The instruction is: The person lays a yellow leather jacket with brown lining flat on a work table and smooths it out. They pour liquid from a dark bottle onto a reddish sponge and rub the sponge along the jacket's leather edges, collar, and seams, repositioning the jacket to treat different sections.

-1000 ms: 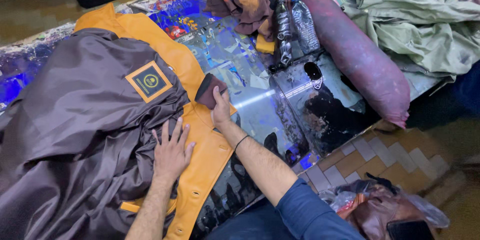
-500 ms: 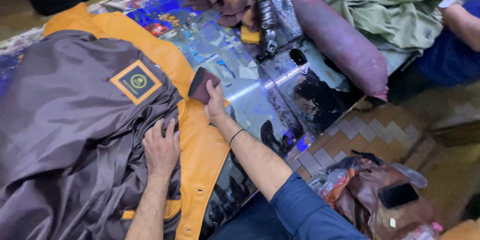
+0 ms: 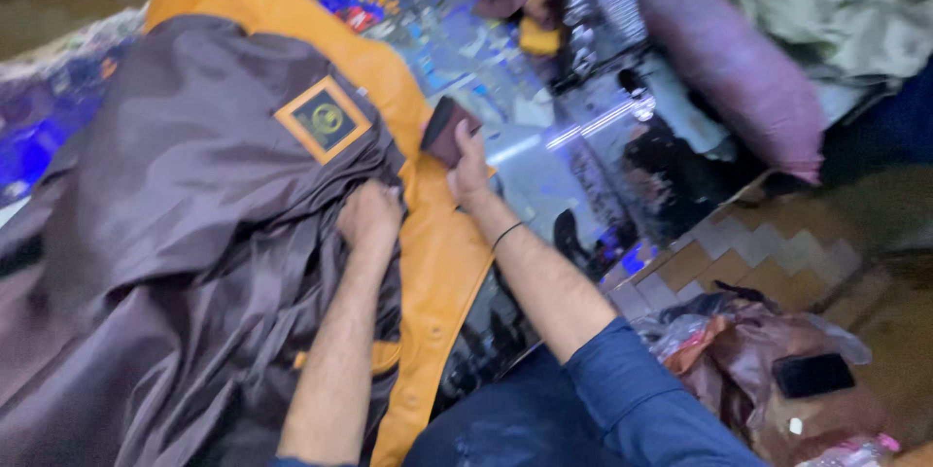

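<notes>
Left hand bunched on the brown lining mid-table, right hand clamped on a dark pad at the orange jacket edge; best press flat, stroke evenly.

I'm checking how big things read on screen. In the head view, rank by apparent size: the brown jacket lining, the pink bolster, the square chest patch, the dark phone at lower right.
1. brown jacket lining
2. pink bolster
3. and 4. square chest patch and dark phone: too alike to rank.
</notes>
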A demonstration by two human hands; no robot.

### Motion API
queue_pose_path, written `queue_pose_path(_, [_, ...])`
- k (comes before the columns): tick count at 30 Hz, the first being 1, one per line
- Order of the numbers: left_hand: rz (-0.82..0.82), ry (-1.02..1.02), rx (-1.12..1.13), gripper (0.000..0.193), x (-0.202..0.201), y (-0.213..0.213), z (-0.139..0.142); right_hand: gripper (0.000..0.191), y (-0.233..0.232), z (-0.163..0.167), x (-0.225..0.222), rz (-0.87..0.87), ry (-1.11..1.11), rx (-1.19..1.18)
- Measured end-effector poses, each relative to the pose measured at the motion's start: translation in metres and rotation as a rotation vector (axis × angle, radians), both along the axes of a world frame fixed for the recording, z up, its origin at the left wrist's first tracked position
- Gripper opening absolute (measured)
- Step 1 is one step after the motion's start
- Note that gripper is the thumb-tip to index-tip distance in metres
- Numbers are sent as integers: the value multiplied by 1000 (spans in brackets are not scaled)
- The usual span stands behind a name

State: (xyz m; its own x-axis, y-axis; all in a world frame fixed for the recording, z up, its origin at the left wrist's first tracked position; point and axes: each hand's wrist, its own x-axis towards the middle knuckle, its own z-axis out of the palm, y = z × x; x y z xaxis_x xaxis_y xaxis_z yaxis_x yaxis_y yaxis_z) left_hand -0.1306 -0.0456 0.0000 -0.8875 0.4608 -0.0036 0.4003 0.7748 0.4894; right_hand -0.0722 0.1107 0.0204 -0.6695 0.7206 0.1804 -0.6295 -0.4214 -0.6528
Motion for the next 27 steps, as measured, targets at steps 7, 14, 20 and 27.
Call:
queue_pose_path(7, [7,286,269,14,12,-14,-9,63,13,-21,16,101,-49,-356])
queue_pose_path(14, [23,20,233,12,1,-3,2,55,-13,-50,50,60,-78,-313])
queue_pose_path(20, [-171,182,525,24,-6,-20,-4,43,-21,-68,58,61,14,-254])
queue_pose_path(27, [-36,30,324,48,3,-3,13,36,-28,-61,53,4,-7,-173])
